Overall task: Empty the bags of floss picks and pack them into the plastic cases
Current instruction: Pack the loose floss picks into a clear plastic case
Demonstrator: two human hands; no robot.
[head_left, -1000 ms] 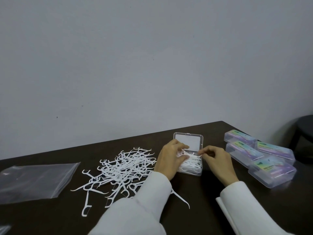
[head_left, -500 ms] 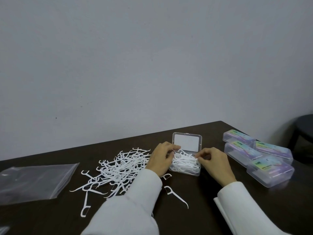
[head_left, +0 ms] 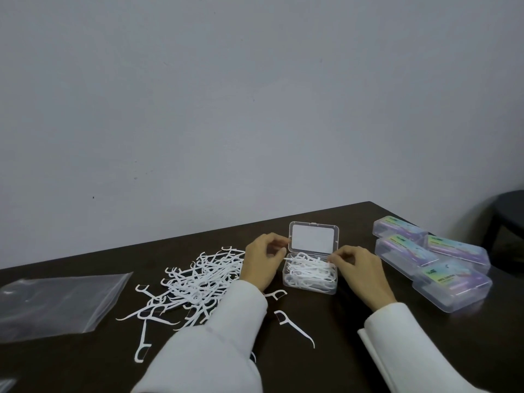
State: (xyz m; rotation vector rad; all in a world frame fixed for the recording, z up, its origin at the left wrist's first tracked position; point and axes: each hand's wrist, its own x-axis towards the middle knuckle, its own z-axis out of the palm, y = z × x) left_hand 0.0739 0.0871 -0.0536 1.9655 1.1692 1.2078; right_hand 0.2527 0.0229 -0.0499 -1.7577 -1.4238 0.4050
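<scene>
Open case heaped with floss picks, both hands tending the pile.

Nearest, a stray floss pick [head_left: 295, 326] lies on the counter [head_left: 340, 364] just in front of the open plastic case [head_left: 309, 275], handle running toward the near right. The case sits long axis left to right, lid [head_left: 314, 238] upright at its far side. The left hand [head_left: 262, 259] and right hand [head_left: 358, 266] flank it, each grip narrow, fingers curled at the picks' ends; whether they pinch any I cannot tell. The picks lie mostly lengthwise but mound above the rim, so closing could jam or spill them. Left of the case: the loose pick pile [head_left: 198, 276] and emptied bag [head_left: 56, 302]. Right: four closed cases [head_left: 431, 262].
</scene>
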